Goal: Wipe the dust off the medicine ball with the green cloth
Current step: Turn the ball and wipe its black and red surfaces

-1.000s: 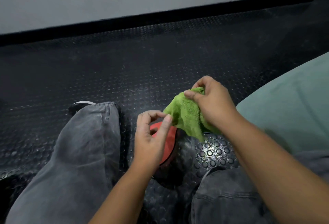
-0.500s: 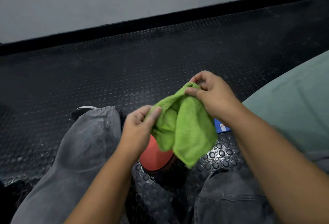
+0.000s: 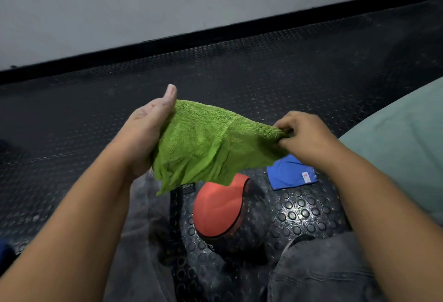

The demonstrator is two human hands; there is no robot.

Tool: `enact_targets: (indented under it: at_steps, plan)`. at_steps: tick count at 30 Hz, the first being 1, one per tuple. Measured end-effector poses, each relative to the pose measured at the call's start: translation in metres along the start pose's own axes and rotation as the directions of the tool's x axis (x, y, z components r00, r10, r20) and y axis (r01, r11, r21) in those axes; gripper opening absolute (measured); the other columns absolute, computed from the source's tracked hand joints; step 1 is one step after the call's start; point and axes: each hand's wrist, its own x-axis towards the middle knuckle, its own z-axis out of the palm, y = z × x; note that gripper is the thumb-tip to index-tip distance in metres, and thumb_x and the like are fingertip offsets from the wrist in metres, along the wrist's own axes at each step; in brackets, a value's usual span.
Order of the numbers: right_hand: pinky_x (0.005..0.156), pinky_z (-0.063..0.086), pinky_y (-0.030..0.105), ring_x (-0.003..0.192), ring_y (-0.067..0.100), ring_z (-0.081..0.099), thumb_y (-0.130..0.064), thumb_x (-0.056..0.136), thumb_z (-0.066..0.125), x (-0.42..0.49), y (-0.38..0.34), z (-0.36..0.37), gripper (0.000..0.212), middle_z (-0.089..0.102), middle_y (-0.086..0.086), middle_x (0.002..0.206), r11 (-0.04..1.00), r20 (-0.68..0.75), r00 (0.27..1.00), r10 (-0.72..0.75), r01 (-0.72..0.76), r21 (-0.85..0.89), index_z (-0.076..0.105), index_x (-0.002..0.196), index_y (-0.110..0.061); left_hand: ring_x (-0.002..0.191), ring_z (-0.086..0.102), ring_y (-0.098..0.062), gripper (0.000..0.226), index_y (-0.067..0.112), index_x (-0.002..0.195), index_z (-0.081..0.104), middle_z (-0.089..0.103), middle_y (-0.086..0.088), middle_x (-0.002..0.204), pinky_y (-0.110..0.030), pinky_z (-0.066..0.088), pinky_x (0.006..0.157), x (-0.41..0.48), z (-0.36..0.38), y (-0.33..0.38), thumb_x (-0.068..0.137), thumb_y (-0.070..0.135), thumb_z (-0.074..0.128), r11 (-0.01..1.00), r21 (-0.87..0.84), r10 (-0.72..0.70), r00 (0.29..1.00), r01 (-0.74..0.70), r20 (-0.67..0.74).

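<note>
The green cloth [image 3: 203,148] is stretched in the air between my two hands. My left hand [image 3: 146,129] is held flat with its thumb pointing up; the cloth lies over its fingers, which are hidden under it. My right hand [image 3: 302,136] pinches the cloth's right corner and pulls it taut. The medicine ball [image 3: 220,210], red and black, sits on the studded floor below the cloth, between my legs. Neither hand touches the ball.
A folded blue cloth [image 3: 291,175] lies on the floor just right of the ball. A pale green mat [image 3: 395,148] fills the right side. My legs in grey jeans [image 3: 323,273] flank the ball. A white wall [image 3: 167,1] stands beyond the black floor.
The cloth went from bunched between both hands to spread wide. My hands moved apart, the left flattening under the cloth, the right pulling its corner rightward. The ball and blue cloth came into view.
</note>
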Motion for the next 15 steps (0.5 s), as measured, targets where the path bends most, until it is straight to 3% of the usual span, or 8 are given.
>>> enact_targets:
  at_steps: [3,5,6,8,10,11,13,15]
  plan:
    - [0.087,0.045,0.029,0.101,0.015,0.055,0.001,0.080,0.060,0.004,0.004,0.002,0.037,0.056,-0.004,0.112,0.991,-0.096,0.994,0.053,-0.041,0.125,0.072,0.088,-0.032,0.075,0.075,-0.019,0.049,0.014,0.098,0.068,0.077,-0.007,0.090,-0.029,0.060,0.061,-0.003,-0.005,0.008,0.058,0.029,0.094,0.999,0.026,-0.045,0.987,0.042,0.154]
    - [0.095,0.039,0.023,0.111,0.014,0.051,-0.008,0.087,0.059,0.005,0.001,0.016,0.035,0.045,-0.002,0.128,0.944,-0.237,0.958,0.165,-0.084,0.318,0.066,0.107,-0.037,0.079,0.076,-0.021,0.048,0.013,0.105,0.068,0.077,-0.009,0.094,-0.029,0.060,0.064,-0.003,-0.001,0.013,0.064,0.012,0.091,0.998,0.012,-0.061,0.977,0.060,0.204]
    - [0.100,0.036,0.024,0.116,0.013,0.048,-0.022,0.090,0.060,0.003,-0.005,0.024,0.034,0.040,-0.002,0.134,0.865,-0.259,0.926,0.273,-0.119,0.487,0.059,0.120,-0.037,0.078,0.076,-0.020,0.040,0.012,0.108,0.067,0.077,-0.009,0.094,-0.029,0.060,0.064,-0.003,0.003,0.015,0.072,0.011,0.086,0.998,-0.020,-0.059,0.976,0.065,0.212]
    - [0.107,0.038,0.042,0.122,0.018,0.049,-0.057,0.089,0.053,-0.007,-0.022,0.043,0.051,0.042,-0.002,0.142,0.487,0.012,0.919,0.393,-0.220,0.845,0.044,0.135,-0.038,0.074,0.074,-0.018,0.030,0.009,0.111,0.066,0.075,-0.008,0.091,-0.029,0.061,0.063,-0.002,0.017,0.021,0.083,0.016,0.073,0.991,-0.098,-0.062,0.970,0.087,0.235]
    - [0.101,0.041,0.059,0.121,0.028,0.056,-0.078,0.083,0.034,-0.017,-0.039,0.060,0.069,0.056,0.004,0.136,0.009,0.384,0.917,0.102,-0.387,0.922,0.050,0.134,-0.033,0.073,0.073,-0.017,0.032,0.006,0.114,0.063,0.074,-0.010,0.091,-0.028,0.060,0.063,-0.001,0.034,0.023,0.085,0.017,0.066,0.988,-0.112,-0.071,0.956,0.107,0.286]
    - [0.102,0.039,0.060,0.121,0.030,0.056,-0.084,0.079,0.028,-0.022,-0.046,0.065,0.082,0.058,0.008,0.134,-0.163,0.455,0.887,-0.073,-0.461,0.873,0.053,0.133,-0.028,0.073,0.072,-0.017,0.037,0.004,0.118,0.062,0.073,-0.011,0.092,-0.028,0.061,0.064,-0.001,0.043,0.022,0.084,0.017,0.066,0.988,-0.098,-0.085,0.947,0.121,0.309]
    - [0.107,0.036,0.055,0.125,0.033,0.053,-0.089,0.074,0.024,-0.029,-0.051,0.068,0.099,0.055,0.015,0.136,-0.351,0.460,0.855,-0.241,-0.519,0.779,0.053,0.136,-0.017,0.079,0.072,-0.020,0.050,-0.002,0.126,0.058,0.072,-0.015,0.098,-0.031,0.063,0.070,0.000,0.060,0.019,0.081,0.018,0.067,0.986,-0.057,-0.130,0.931,0.158,0.340]
    - [0.106,0.038,0.054,0.126,0.035,0.051,-0.090,0.073,0.024,-0.032,-0.049,0.068,0.105,0.053,0.019,0.137,-0.442,0.416,0.858,-0.301,-0.512,0.737,0.052,0.136,-0.012,0.092,0.072,-0.027,0.060,-0.004,0.131,0.053,0.071,-0.021,0.111,-0.038,0.061,0.080,0.004,0.069,0.015,0.079,0.020,0.071,0.980,-0.016,-0.180,0.921,0.198,0.344]
